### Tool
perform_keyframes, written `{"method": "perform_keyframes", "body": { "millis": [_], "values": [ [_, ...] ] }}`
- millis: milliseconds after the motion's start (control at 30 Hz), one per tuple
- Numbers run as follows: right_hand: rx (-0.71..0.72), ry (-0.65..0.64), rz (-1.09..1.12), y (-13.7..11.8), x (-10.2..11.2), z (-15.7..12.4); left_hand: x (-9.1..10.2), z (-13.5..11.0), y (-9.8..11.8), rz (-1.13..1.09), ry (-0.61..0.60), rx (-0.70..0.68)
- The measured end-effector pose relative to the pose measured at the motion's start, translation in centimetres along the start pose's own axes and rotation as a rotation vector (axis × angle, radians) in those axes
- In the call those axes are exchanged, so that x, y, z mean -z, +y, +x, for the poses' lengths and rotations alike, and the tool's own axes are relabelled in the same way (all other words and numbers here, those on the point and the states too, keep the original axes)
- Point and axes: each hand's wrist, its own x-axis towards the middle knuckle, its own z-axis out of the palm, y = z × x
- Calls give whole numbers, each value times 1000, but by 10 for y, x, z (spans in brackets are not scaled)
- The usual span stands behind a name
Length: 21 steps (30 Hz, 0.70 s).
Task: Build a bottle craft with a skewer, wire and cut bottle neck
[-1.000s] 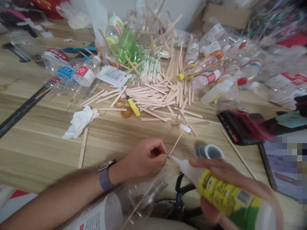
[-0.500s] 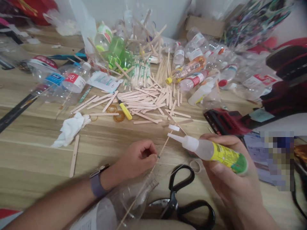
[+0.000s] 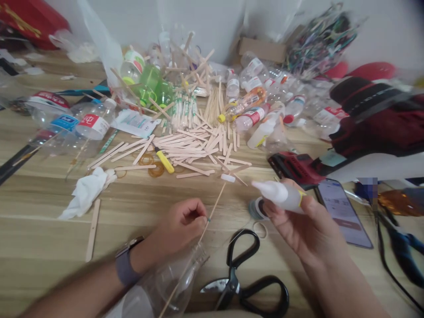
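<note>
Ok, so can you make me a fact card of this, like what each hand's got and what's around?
Left hand: pinching at a thin stick, by its green band
Right hand: holding a squeeze bottle, nozzle apart from the stick
Between the arms: black-handled scissors, handles spread
Farther back: flat wooden sticks, plastic bottles
Right side: phone, red-and-black power tool

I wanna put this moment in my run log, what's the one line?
left hand: closed at thin stick | right hand: holding nozzle bottle | nearby: black-handled scissors, white cap
</note>
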Motion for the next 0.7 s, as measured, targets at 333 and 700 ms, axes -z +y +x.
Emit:
{"method": "perform_keyframes", "body": {
  "millis": [333, 700],
  "values": [
    [5, 16, -10, -19, 25, -4, -2, 0, 3, -26, -4, 37],
    [280, 113, -705, -9, 53, 41, -3, -2, 4, -17, -1, 24]
  ]
}}
